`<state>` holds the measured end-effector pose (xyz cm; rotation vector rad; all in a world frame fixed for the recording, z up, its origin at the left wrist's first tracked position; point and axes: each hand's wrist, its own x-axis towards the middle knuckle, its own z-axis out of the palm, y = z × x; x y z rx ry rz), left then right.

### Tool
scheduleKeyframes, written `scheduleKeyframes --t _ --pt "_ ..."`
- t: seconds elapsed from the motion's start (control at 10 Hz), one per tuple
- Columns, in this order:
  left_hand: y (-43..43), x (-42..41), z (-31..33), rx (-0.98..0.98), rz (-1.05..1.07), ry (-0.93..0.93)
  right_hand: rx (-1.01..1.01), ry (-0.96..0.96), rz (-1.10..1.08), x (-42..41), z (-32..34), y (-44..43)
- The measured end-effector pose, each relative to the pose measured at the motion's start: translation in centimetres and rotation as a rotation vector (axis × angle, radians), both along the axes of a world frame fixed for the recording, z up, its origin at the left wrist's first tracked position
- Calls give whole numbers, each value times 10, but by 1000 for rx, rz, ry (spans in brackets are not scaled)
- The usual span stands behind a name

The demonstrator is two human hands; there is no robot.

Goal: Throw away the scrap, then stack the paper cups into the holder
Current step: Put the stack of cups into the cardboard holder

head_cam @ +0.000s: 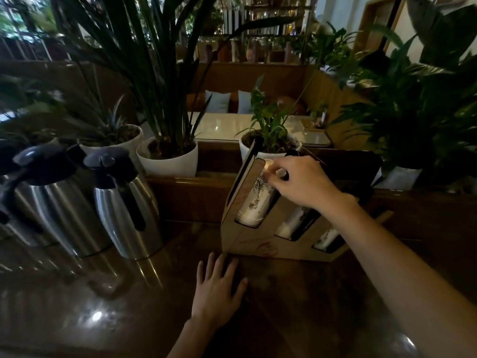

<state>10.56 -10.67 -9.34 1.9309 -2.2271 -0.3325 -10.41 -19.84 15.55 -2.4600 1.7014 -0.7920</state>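
Note:
A slanted wooden cup holder (251, 244) stands on the dark counter, with three slots. White paper cups with black drawings (254, 200) fill the left slot; more cups show in the middle slot (294, 220) and right slot (326, 239). My right hand (299, 182) is at the top of the left slot, fingertips pinched on the rim of the top cup. My left hand (219, 288) lies flat on the counter, fingers spread, its tips touching the holder's base. No scrap is in view.
Two steel thermos jugs with black lids (124, 202), (51, 200) stand at the left. White plant pots (167, 161), (268, 151) line the ledge behind the holder. Large leafy plants crowd the right side. The glossy counter (103, 306) spreads in front.

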Motion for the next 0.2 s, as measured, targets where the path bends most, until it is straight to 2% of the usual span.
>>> scheduleKeyframes --t 0.1,0.2 --pt "3 -4 0 1 5 -19 74 149 16 2 7 6" --pt "6 -5 1 23 3 -27 78 195 53 0 13 18"
